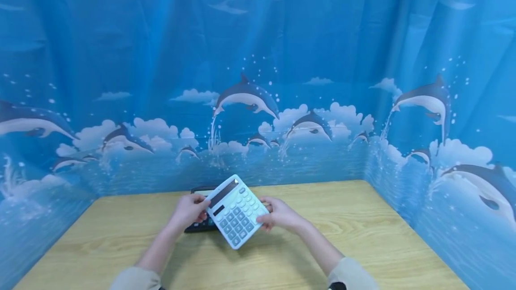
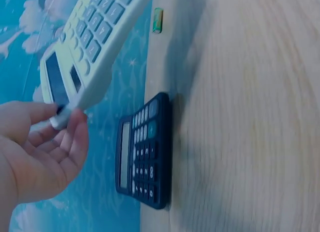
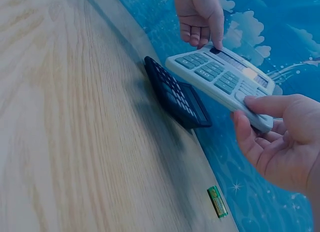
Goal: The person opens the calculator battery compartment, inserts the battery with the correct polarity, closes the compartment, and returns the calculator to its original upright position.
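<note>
Blue dolphin-printed curtains [image 1: 181, 57] hang behind a pale wood-grain table [image 1: 363, 236]. At lower centre of the head view, a white rectangular calculator with grey keys [image 1: 232, 221] is held tilted above the table: the left hand [image 1: 188, 211] pinches its left corner, the right hand [image 1: 280, 213] its right edge. A black rectangular calculator [image 2: 145, 152] lies below; a green cylindrical battery [image 3: 217, 201] lies at the right wrist view's lower right.
</note>
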A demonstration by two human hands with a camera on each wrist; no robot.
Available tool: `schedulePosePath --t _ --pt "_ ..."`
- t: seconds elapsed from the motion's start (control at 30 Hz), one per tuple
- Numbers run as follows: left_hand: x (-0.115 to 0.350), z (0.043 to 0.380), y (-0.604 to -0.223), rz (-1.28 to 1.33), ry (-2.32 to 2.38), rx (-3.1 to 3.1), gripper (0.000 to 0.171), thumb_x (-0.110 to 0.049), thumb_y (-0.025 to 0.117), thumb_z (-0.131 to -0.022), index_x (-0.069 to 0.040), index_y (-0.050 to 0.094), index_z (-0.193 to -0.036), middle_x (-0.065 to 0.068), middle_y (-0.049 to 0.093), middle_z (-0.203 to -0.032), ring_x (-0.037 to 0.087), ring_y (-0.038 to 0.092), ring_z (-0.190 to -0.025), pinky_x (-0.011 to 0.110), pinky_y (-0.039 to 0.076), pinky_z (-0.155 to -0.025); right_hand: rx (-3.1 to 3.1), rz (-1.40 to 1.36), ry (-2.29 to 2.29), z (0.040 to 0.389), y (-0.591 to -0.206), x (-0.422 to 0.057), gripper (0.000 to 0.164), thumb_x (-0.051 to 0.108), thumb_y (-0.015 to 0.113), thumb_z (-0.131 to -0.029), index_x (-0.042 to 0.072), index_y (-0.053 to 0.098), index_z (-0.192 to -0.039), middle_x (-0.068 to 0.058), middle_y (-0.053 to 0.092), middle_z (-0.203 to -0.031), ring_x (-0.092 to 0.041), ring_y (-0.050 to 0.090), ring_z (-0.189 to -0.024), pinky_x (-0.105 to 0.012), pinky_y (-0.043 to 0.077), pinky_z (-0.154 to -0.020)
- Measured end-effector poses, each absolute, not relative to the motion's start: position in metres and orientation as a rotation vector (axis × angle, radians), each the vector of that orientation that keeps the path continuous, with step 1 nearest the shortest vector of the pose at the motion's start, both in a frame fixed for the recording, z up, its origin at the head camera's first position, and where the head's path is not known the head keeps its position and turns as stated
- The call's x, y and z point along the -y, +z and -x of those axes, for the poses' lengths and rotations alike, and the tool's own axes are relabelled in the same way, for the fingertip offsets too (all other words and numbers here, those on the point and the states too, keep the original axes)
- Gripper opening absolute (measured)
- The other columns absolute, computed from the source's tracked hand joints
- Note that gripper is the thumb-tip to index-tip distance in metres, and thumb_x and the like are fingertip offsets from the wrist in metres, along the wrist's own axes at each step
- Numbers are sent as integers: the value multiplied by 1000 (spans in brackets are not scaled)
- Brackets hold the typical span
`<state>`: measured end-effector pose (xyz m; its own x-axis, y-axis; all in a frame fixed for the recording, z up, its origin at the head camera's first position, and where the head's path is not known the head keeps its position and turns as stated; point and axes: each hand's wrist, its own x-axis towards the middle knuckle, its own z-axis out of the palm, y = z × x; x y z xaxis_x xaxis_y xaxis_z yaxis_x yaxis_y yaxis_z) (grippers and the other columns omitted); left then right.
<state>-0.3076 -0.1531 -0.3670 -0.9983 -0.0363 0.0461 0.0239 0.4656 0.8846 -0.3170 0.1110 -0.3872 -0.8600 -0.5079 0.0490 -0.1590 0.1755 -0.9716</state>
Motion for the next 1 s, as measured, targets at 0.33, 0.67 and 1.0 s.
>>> schedulePosePath --t 0.33,0.67,1.0 --pt "137 302 -369 105 -1321 2748 15 -8 58 -88 4 63 -81 5 52 -59 14 48 -52 25 40 -46 -2253 469 -1755 315 -394 -127 54 -7 66 -74 -12 46 -124 -11 64 -78 -15 56 -58 -21 46 -51" --pt "129 306 -374 103 -1368 2818 14 -6 60 -85 7 64 -92 9 61 -80 17 56 -63 31 52 -56 -2265 406 -1774 316 -393 -140 48 0 64 -80 -10 47 -124 -6 61 -83 -13 53 -64 -22 44 -53" --pt "116 308 -380 207 -1333 2901 11 -10 66 -82 -4 66 -73 4 55 -67 14 48 -57 25 40 -49 -2194 254 -2013 313 -384 -156 41 -1 62 -82 -20 47 -116 -12 66 -87 -17 64 -71 -32 55 -70"
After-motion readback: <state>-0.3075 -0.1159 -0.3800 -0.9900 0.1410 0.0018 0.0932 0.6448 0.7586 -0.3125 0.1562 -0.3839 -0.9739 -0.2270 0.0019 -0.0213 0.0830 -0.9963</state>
